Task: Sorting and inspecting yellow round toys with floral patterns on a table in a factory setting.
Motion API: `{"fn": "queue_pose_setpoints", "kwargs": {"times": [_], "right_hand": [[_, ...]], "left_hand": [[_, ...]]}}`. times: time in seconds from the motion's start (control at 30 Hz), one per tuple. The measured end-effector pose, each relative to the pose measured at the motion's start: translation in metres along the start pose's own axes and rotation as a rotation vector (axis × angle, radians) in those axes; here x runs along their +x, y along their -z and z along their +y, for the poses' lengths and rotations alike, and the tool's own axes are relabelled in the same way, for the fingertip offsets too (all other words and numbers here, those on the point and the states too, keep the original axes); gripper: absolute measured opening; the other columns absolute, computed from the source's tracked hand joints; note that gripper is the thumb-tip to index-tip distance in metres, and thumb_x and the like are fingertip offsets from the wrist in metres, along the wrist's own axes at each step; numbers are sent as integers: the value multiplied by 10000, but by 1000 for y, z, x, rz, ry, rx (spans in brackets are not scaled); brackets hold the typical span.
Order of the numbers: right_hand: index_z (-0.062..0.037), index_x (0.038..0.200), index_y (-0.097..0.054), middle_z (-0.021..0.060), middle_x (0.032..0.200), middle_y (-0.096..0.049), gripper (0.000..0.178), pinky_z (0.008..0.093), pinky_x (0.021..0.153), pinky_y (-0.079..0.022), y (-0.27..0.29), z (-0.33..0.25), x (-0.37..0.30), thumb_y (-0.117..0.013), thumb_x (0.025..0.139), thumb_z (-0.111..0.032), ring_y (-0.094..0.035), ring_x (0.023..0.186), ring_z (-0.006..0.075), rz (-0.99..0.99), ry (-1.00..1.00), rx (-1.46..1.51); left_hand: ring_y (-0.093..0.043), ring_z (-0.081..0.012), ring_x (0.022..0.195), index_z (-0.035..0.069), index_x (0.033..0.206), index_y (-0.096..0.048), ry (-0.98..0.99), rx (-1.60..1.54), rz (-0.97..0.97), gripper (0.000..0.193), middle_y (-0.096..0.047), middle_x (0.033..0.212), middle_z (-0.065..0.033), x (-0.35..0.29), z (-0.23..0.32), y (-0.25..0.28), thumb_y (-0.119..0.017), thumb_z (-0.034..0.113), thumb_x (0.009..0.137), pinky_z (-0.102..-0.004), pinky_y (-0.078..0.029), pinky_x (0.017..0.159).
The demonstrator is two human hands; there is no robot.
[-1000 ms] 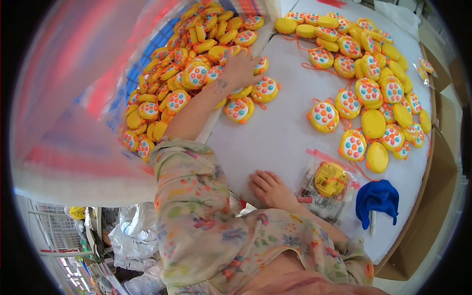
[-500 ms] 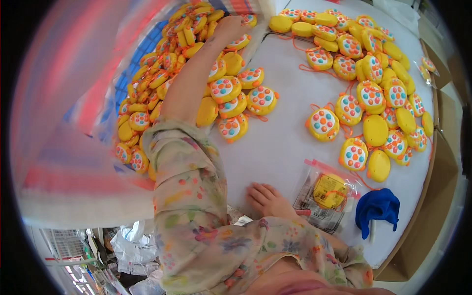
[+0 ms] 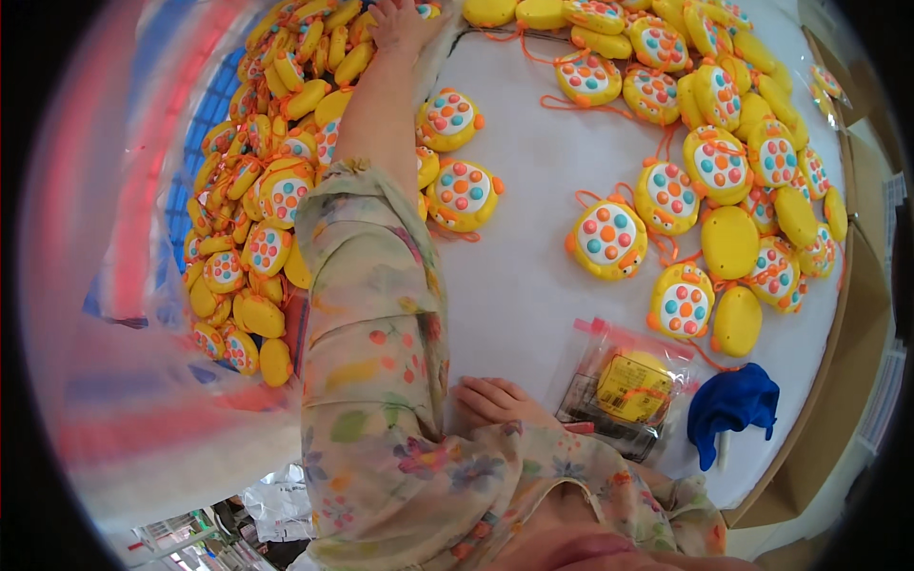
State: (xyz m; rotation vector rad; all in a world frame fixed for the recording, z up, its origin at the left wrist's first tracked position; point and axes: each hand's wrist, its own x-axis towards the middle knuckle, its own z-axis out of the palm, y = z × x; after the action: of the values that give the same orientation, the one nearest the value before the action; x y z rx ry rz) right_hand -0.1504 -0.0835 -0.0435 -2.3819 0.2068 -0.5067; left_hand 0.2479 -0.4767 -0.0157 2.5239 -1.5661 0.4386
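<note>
My left arm stretches to the far left, where my left hand [image 3: 400, 27], cut off by the top edge, spreads its fingers at the edge of a heap of yellow animal-shaped toys [image 3: 262, 249]. They have white backs with coloured round bumps and orange cords. Just right of that forearm lie a few more toys [image 3: 463, 195] on the white table [image 3: 514, 295]. My right hand [image 3: 495, 402] lies flat near the front edge, holding nothing I can see. A clear zip bag [image 3: 609, 400] with a yellow toy [image 3: 632, 388] inside lies right of it.
A blue basket [image 3: 202, 133] holds the left heap beside striped plastic sheeting [image 3: 143, 238]. Many toys [image 3: 721, 164] cover the table's far and right side. A blue cloth-like object [image 3: 731, 409] lies at front right. Cardboard boxes [image 3: 826, 381] stand beyond the right edge.
My left hand's fingers have spread. Fewer toys show right of my left forearm, and more lie to its left. The view has shifted; my right hand stays on the table.
</note>
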Motion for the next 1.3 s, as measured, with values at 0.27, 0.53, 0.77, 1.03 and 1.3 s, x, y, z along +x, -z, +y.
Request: {"fn": "queue_pose_setpoints", "kwargs": {"times": [0.27,0.53,0.77,1.03,1.3], "right_hand": [[-48,1177,-551,101,1343,-432,458,389,1026,-332,-7,-6,-1,-517,749,-208,-376,1280,247,-84,16,-70],[-17,1181,-532,122,1348,-426,481,409,1038,-313,-6,-6,-1,-517,743,-216,-371,1285,269,-136,94,-172],[-8,1169,-535,128,1309,-457,459,413,1033,-320,-4,-9,-2,-519,746,-186,-395,1262,275,-101,88,-255],[-5,1138,-544,125,1257,-491,417,406,1012,-342,-1,-12,-1,-530,742,-136,-422,1233,278,-14,120,-236],[-7,1103,-554,128,1234,-503,353,406,1016,-343,0,-16,-1,-517,766,-106,-433,1215,277,6,131,-257]], "left_hand": [[-550,-312,1090,30,1244,-461,-27,-340,-172,868,-534,1184,-247,-19,-20,1,-660,611,631,-381,-434,917],[-448,-368,1196,238,1386,-375,-192,-130,-449,856,-372,1345,-231,-70,11,41,-639,562,639,-430,-395,966],[-337,-318,1298,270,1364,-396,-228,91,-596,818,-375,1395,-80,-129,42,82,-618,562,633,-707,-239,948],[-434,-321,1218,247,1347,-414,-471,120,-707,792,-422,1330,-117,-183,44,119,-614,584,659,-517,-362,975],[-448,-325,1192,203,1340,-426,-544,38,-766,781,-432,1294,-156,-229,37,136,-651,543,674,-433,-401,962]]}}
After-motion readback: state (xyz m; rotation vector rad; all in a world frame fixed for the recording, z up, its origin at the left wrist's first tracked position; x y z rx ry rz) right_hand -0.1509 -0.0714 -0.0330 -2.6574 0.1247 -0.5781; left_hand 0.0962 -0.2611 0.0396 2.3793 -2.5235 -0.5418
